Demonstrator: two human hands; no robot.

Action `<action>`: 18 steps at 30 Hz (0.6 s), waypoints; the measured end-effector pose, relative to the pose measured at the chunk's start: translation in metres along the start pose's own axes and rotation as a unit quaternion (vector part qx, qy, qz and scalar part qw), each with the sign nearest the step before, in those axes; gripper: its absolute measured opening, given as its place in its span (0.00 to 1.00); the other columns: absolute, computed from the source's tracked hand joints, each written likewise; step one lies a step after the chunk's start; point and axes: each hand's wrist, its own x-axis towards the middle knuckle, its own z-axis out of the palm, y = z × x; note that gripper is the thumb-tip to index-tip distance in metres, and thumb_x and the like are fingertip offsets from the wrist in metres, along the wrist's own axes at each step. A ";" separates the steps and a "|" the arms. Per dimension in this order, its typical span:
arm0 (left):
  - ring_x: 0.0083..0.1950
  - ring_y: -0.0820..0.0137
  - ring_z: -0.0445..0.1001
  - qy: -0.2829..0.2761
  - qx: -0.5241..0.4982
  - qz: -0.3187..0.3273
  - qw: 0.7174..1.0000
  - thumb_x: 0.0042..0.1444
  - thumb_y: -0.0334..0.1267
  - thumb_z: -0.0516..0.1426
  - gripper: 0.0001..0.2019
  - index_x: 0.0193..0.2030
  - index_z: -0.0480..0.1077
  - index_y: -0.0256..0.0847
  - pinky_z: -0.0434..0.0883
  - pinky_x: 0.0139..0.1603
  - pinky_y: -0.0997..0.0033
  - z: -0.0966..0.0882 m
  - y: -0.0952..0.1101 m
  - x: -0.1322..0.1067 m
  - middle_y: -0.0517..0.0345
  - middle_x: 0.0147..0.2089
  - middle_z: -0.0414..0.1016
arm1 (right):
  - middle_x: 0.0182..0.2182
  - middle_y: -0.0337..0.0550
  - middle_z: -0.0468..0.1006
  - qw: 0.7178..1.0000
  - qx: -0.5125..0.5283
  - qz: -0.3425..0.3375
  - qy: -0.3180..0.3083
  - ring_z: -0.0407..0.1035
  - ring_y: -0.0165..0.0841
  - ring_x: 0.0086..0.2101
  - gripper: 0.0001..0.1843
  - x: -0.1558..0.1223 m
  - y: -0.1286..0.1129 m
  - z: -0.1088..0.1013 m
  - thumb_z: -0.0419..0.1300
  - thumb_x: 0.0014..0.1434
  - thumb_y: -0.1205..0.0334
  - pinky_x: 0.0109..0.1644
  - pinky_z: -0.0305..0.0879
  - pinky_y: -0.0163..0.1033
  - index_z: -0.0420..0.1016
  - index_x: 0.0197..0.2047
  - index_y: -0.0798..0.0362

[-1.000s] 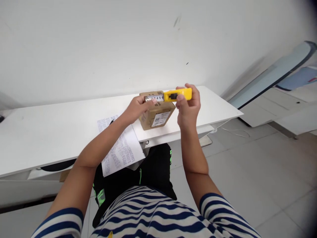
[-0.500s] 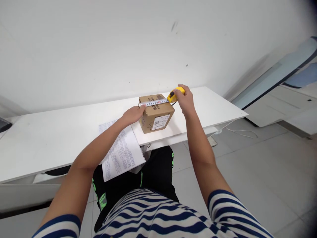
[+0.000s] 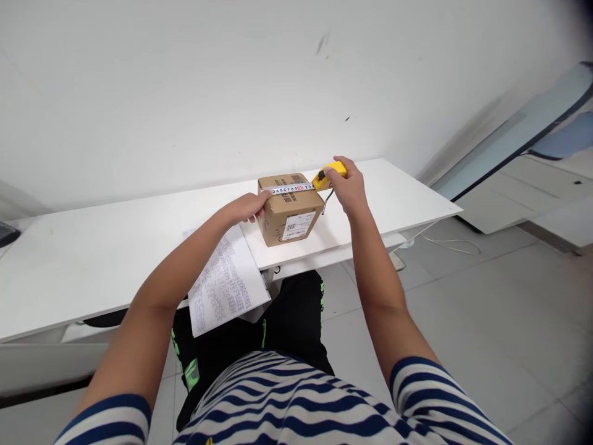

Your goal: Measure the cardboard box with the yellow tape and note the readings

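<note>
A brown cardboard box (image 3: 290, 213) with a white printed label (image 3: 298, 226) on its near side stands on the white table (image 3: 115, 247). Across its top runs the pulled-out blade of a yellow tape measure (image 3: 332, 175), with numbers facing up. My right hand (image 3: 349, 188) grips the tape measure's case just off the box's right edge, and a dark wrist cord hangs from it. At the box's left edge, my left hand (image 3: 248, 208) presses the blade's end down with the thumb, its other fingers curled against the box's left side.
Handwritten paper sheets (image 3: 227, 287) lie left of the box and overhang the table's front edge. Behind the table rises a white wall (image 3: 185, 93). To the right are a bluish panel (image 3: 509, 136) and a white cable (image 3: 451, 245) on the tiled floor.
The fingers of my left hand have shifted slightly at the box's left edge and show more below the thumb. The cord of the tape measure now hangs lower. The box stays in place.
</note>
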 end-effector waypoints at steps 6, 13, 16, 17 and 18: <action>0.32 0.66 0.69 0.010 -0.061 0.002 0.998 0.66 0.57 0.50 0.23 0.25 0.60 0.44 0.67 0.36 0.62 -0.005 -0.003 0.008 0.50 0.33 0.73 | 0.49 0.44 0.79 1.000 0.003 -0.014 -0.023 0.75 0.38 0.46 0.35 -0.006 0.005 -0.010 0.68 0.56 0.40 0.55 0.76 0.49 0.75 0.63 0.46; 0.39 0.60 0.73 0.236 0.075 0.031 0.968 0.69 0.49 0.46 0.16 0.32 0.62 0.45 0.65 0.39 0.59 0.001 0.002 0.005 0.51 0.37 0.75 | 0.53 0.45 0.79 0.988 -0.012 -0.114 -0.103 0.74 0.37 0.40 0.47 -0.029 0.016 -0.035 0.74 0.49 0.36 0.46 0.80 0.51 0.69 0.68 0.43; 0.43 0.61 0.73 0.313 0.020 0.095 0.945 0.70 0.46 0.47 0.14 0.33 0.59 0.45 0.70 0.45 0.59 -0.015 0.012 0.013 0.51 0.42 0.74 | 0.53 0.48 0.80 0.979 -0.106 -0.173 0.004 0.72 0.38 0.38 0.40 -0.068 -0.002 -0.035 0.72 0.51 0.36 0.49 0.77 0.56 0.75 0.62 0.44; 0.46 0.61 0.74 0.324 0.007 0.120 0.939 0.70 0.44 0.47 0.13 0.33 0.59 0.45 0.71 0.49 0.58 -0.020 0.018 0.018 0.50 0.45 0.74 | 0.50 0.48 0.80 0.970 -0.132 -0.197 0.047 0.72 0.40 0.39 0.38 -0.086 -0.011 -0.032 0.72 0.51 0.36 0.51 0.76 0.59 0.76 0.60 0.45; 0.49 0.61 0.74 0.319 0.001 0.144 0.937 0.71 0.43 0.46 0.13 0.33 0.60 0.45 0.72 0.52 0.58 -0.025 0.025 0.023 0.49 0.47 0.73 | 0.48 0.49 0.80 0.961 -0.148 -0.214 0.090 0.72 0.41 0.39 0.37 -0.105 -0.020 -0.026 0.71 0.52 0.35 0.53 0.75 0.61 0.77 0.59 0.45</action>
